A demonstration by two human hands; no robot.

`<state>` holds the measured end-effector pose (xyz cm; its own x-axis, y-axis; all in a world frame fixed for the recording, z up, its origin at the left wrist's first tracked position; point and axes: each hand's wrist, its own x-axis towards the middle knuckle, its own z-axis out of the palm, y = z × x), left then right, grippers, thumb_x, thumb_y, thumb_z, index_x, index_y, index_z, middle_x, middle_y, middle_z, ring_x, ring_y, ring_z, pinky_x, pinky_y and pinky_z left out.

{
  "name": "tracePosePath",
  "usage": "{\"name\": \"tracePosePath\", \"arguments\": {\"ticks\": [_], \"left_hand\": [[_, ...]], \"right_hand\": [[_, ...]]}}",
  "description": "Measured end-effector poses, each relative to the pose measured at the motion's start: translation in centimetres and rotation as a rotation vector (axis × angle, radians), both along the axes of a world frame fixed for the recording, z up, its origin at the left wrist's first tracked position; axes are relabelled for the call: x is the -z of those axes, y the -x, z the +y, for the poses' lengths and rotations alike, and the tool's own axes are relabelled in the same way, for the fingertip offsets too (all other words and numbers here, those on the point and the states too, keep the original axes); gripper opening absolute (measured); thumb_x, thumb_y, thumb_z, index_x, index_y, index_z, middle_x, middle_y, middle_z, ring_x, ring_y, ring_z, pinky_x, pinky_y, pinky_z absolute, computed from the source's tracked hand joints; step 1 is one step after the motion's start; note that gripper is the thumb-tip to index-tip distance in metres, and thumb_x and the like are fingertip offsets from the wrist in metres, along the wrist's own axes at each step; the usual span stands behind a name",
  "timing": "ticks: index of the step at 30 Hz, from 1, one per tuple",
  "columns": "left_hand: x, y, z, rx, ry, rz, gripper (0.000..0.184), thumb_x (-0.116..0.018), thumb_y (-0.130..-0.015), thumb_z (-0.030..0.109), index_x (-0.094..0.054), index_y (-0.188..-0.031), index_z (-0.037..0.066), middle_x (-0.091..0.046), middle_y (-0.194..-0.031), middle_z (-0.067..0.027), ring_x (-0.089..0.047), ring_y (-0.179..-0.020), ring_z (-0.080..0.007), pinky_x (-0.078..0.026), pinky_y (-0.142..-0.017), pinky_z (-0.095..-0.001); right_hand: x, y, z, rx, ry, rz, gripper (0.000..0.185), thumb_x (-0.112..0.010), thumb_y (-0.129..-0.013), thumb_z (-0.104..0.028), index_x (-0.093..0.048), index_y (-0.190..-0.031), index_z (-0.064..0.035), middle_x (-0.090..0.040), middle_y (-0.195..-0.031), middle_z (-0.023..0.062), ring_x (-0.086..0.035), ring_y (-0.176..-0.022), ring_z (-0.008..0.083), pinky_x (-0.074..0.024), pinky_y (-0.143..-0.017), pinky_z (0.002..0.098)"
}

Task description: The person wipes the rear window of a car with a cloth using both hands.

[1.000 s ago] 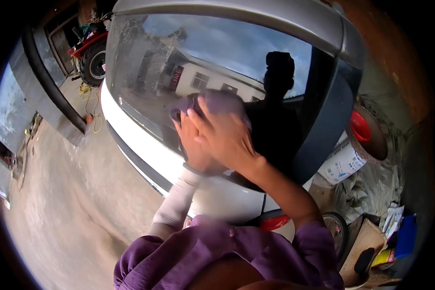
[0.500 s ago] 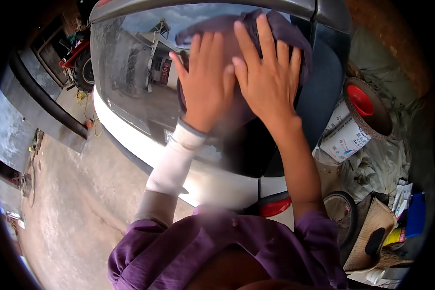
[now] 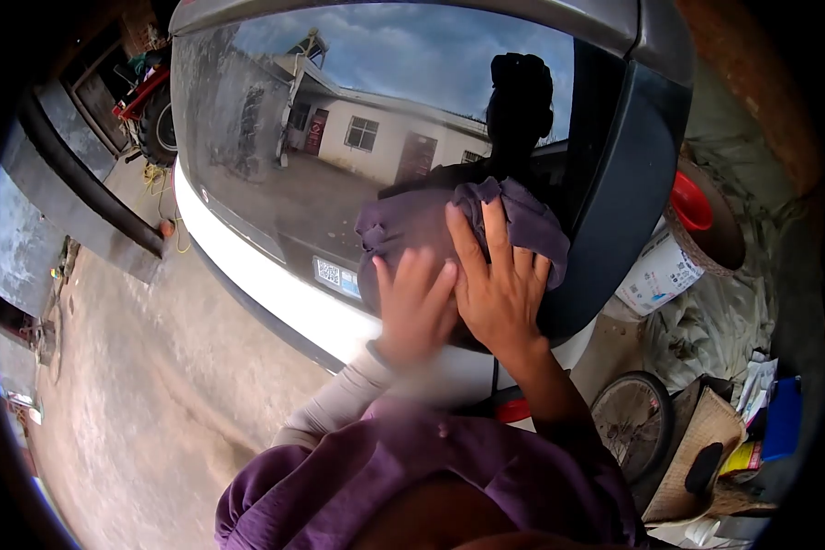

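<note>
A dark purple cloth (image 3: 403,225) lies bunched against the lower part of a vehicle's rear window (image 3: 293,211). My right hand (image 3: 502,289) presses on it with fingers spread, and part of the cloth is folded up around the fingertips. Close beside it, my left hand (image 3: 417,307) rests on the cloth's lower left part, blurred, its fingers stretched out. A pale sleeve covers the left forearm. Left of the cloth, a sticker with a square code (image 3: 335,277) is fixed low on the glass. The glass mirrors a building, the sky and a dark head shape.
Right of the vehicle stand a white printed bucket (image 3: 660,270) and a red basin (image 3: 692,202). Nearer me are a spoked wheel (image 3: 631,417) and a woven straw item (image 3: 697,449). Concrete floor (image 3: 147,394) stretches left, with a tractor tyre (image 3: 159,128) farther back.
Both hands and the cloth have moved down the glass toward me, from its upper right to its lower edge. The upper glass and its reflection are now uncovered.
</note>
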<state>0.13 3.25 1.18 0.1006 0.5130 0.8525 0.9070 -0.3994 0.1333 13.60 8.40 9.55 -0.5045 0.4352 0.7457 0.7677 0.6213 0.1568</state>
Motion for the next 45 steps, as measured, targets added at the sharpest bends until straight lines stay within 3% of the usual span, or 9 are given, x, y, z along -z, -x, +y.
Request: {"name": "tracePosePath", "arguments": {"ticks": [3,11,12,21,28,34,37,40,45], "left_hand": [[-2.8,1.9,2.1,-0.084,0.014,-0.031,0.061,-0.057,-0.093,0.025,-0.046,-0.146,-0.004,-0.03,-0.157,-0.0315,-0.025,-0.148,-0.0493,-0.008,-0.117,-0.0682],[-17.6,4.7,8.9,-0.07,-0.178,0.111,0.055,-0.054,-0.097,0.028,-0.048,-0.149,0.011,-0.036,-0.159,-0.0184,-0.031,-0.147,-0.0397,-0.015,-0.117,-0.0621],[-18.6,4.6,8.6,-0.094,-0.139,0.127,0.056,-0.055,-0.097,0.028,-0.046,-0.149,0.01,-0.034,-0.159,-0.0196,-0.031,-0.147,-0.0396,-0.022,-0.114,-0.0631],[-7.7,3.1,5.2,-0.086,-0.11,0.012,0.057,-0.053,-0.095,0.027,-0.048,-0.149,0.008,-0.038,-0.157,-0.0196,-0.03,-0.148,-0.0414,-0.006,-0.12,-0.0619],[1.8,2.4,-0.6,0.009,0.053,0.006,0.058,-0.066,-0.082,0.02,-0.054,-0.136,0.002,-0.04,-0.149,-0.0267,-0.035,-0.139,-0.0512,-0.006,-0.113,-0.0754],[0.0,2.2,0.6,-0.021,0.022,-0.104,0.047,-0.072,-0.072,0.023,-0.065,-0.117,0.013,-0.057,-0.129,-0.0158,-0.053,-0.123,-0.0391,-0.014,-0.111,-0.0758],[-3.4,3.8,2.8,0.038,-0.049,-0.07,0.054,-0.07,-0.077,0.02,-0.062,-0.129,0.009,-0.049,-0.146,-0.0214,-0.046,-0.135,-0.0418,-0.016,-0.111,-0.0742],[-8.8,5.2,5.4,-0.034,-0.088,0.001,0.049,-0.064,-0.082,0.019,-0.061,-0.13,0.008,-0.045,-0.152,-0.0199,-0.04,-0.142,-0.0397,-0.02,-0.112,-0.0713],[-14.9,8.3,9.6,-0.04,-0.306,-0.06,0.05,-0.058,-0.08,0.013,-0.06,-0.13,0.012,-0.051,-0.148,-0.011,-0.041,-0.141,-0.0343,-0.022,-0.111,-0.0705]], "right_hand": [[-1.2,0.1,-0.2,0.048,0.08,-0.007,0.056,-0.061,-0.092,-0.033,-0.053,-0.147,-0.0241,-0.045,-0.152,0.0146,-0.052,-0.092,0.0284,-0.0375,-0.085,0.0408],[-9.9,2.0,6.3,0.056,-0.331,0.21,0.055,-0.062,-0.092,-0.032,-0.053,-0.145,-0.0184,-0.046,-0.15,0.01,-0.052,-0.099,0.0307,-0.038,-0.092,0.0463],[-12.2,2.1,4.2,0.117,-0.232,0.132,0.052,-0.06,-0.092,-0.026,-0.054,-0.14,-0.0062,-0.048,-0.147,0.021,-0.055,-0.113,0.0351,-0.0392,-0.101,0.0495],[-3.2,1.2,1.5,0.088,-0.066,0.091,0.06,-0.059,-0.093,-0.034,-0.049,-0.149,-0.0155,-0.043,-0.152,0.0157,-0.049,-0.092,0.0304,-0.0371,-0.086,0.043],[7.3,-0.8,-4.4,0.026,0.205,-0.016,0.06,-0.062,-0.092,-0.032,-0.051,-0.146,-0.0086,-0.04,-0.152,0.0242,-0.043,-0.129,0.0445,-0.0251,-0.111,0.0577],[5.2,-0.1,-4.5,0.086,0.296,-0.062,0.061,-0.06,-0.094,-0.033,-0.047,-0.149,-0.0085,-0.038,-0.154,0.0246,-0.049,-0.118,0.0419,-0.0303,-0.102,0.0557],[1.0,0.6,-1.9,0.087,0.154,-0.093,0.061,-0.054,-0.097,-0.035,-0.044,-0.151,-0.0094,-0.038,-0.155,0.0226,-0.053,-0.096,0.0339,-0.0368,-0.085,0.0458],[-3.2,2.5,0.5,0.13,0.032,-0.033,0.072,-0.07,-0.085,-0.037,-0.047,-0.15,-0.017,-0.042,-0.156,0.0113,-0.057,-0.097,0.0274,-0.0387,-0.086,0.0444],[-8.7,6.6,4.5,0.059,-0.188,0.052,0.059,-0.063,-0.092,-0.03,-0.049,-0.148,-0.0156,-0.041,-0.155,0.01,-0.052,-0.116,0.0291,-0.0341,-0.103,0.0482]]}}
